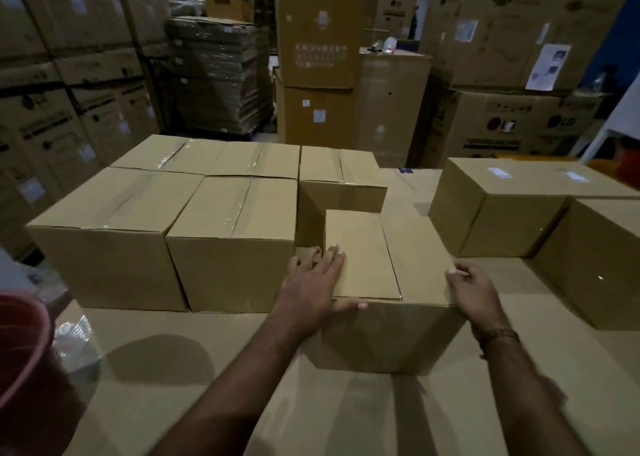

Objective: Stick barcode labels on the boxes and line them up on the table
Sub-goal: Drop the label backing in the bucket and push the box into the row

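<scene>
A plain brown cardboard box (408, 268) sits in the middle of the cardboard-covered table (221, 358), with no label visible on its top. My left hand (311, 286) grips its near left corner, fingers spread over the top flap and thumb on the front edge. My right hand (474, 289) clasps the near right corner. To the left, several taped boxes (228, 234) stand side by side in two rows. On the right, a box (502, 206) carries two white barcode labels (499, 172) on its top.
Another box (595, 258) stands at the right edge of the table. A pink tub (20, 358) and crumpled clear plastic (74, 341) lie at the near left. Tall stacks of warehouse cartons (318, 30) surround the table behind.
</scene>
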The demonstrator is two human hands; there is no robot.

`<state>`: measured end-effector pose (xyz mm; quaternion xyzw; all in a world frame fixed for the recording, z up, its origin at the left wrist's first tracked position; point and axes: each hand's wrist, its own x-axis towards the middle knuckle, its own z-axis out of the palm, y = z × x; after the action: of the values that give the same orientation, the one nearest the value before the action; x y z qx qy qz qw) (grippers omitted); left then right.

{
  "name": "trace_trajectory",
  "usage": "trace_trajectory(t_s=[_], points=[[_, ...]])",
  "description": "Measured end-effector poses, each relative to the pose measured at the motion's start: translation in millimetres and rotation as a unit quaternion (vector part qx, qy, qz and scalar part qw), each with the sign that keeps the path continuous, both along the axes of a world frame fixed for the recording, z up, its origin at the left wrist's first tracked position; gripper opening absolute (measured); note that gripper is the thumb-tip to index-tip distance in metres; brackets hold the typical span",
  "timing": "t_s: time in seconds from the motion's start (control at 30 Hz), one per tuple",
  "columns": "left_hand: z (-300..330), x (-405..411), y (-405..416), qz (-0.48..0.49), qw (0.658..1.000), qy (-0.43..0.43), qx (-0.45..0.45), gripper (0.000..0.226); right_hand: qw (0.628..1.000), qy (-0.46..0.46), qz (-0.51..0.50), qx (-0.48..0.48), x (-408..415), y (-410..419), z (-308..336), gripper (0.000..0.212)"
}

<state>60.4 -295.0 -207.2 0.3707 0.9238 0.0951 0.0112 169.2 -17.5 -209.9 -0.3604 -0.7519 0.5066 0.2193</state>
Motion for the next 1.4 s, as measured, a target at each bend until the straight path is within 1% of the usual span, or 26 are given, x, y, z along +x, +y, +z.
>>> trace_trajectory(t_s=[0.13, 0.2, 0.3, 0.4, 0.53, 0.63, 0.7, 0.77, 0.87, 0.9, 0.97, 1.07, 1.13, 1.33, 1.4], points=[[2.0, -16.3, 11.5, 0.015, 0.999, 0.028, -0.033, 0.119, 0.998, -0.014, 0.058, -0.007, -20.7, 18.7, -8.1, 0.045], [3.2, -21.9, 15.9, 0.018, 0.998, 0.036, -0.044, 0.118, 0.993, -0.024, 0.115, 0.009, -29.8, 30.4, -4.4, 0.055], [10.6, -28.6, 24.0, 0.044, 0.995, 0.044, -0.072, 0.117, 0.983, -0.021, 0.176, 0.039, -49.7, 46.3, -2.7, 0.055], [20.7, -40.3, 29.4, 0.052, 0.991, 0.062, -0.109, 0.116, 0.981, -0.022, 0.186, 0.054, -67.6, 53.9, -7.6, 0.052], [37.1, -56.9, 25.4, 0.082, 0.984, 0.085, -0.136, 0.128, 0.979, -0.012, 0.194, 0.064, -83.6, 52.5, -10.2, 0.052], [37.7, -62.7, 20.1, 0.151, 0.98, 0.067, -0.107, 0.132, 0.977, -0.01, 0.202, 0.072, -100.0, 55.7, -15.2, 0.053], [35.3, -62.5, 17.1, 0.18, 0.977, 0.061, -0.098, 0.127, 0.973, -0.022, 0.214, 0.079, -113.2, 58.7, -22.3, 0.054], [33.5, -60.4, 16.4, 0.192, 0.976, 0.057, -0.083, 0.114, 0.972, -0.028, 0.217, 0.082, -123.1, 59.4, -27.6, 0.055], [32.4, -58.6, 18.3, 0.213, 0.976, 0.048, -0.014, 0.089, 0.974, -0.035, 0.208, 0.088, -135.4, 57.3, -30.9, 0.056], [31.8, -59.1, 18.7, 0.22, 0.974, 0.045, 0.001, 0.085, 0.974, -0.036, 0.208, 0.086, -139.3, 56.7, -31.4, 0.057], [30.8, -61.1, 19.1, 0.232, 0.972, 0.03, 0.025, 0.09, 0.974, -0.034, 0.212, 0.074, -144.3, 54.5, -31.7, 0.057], [31.5, -68.0, 18.6, 0.245, 0.969, -0.003, 0.04, 0.108, 0.974, -0.043, 0.211, 0.066, -150.5, 48.6, -31.8, 0.057], [29.8, -73.2, 17.2, 0.251, 0.967, -0.005, 0.039, 0.116, 0.975, -0.05, 0.206, 0.068, -155.1, 42.7, -31.5, 0.057], [31.0, -77.9, 15.6, 0.237, 0.971, 0.023, 0.017, 0.097, 0.978, -0.052, 0.183, 0.084, -156.3, 25.1, -24.0, 0.055], [30.8, -77.5, 14.5, 0.232, 0.972, 0.025, 0.011, 0.087, 0.978, -0.053, 0.183, 0.085, -157.2, 25.4, -24.2, 0.055]])
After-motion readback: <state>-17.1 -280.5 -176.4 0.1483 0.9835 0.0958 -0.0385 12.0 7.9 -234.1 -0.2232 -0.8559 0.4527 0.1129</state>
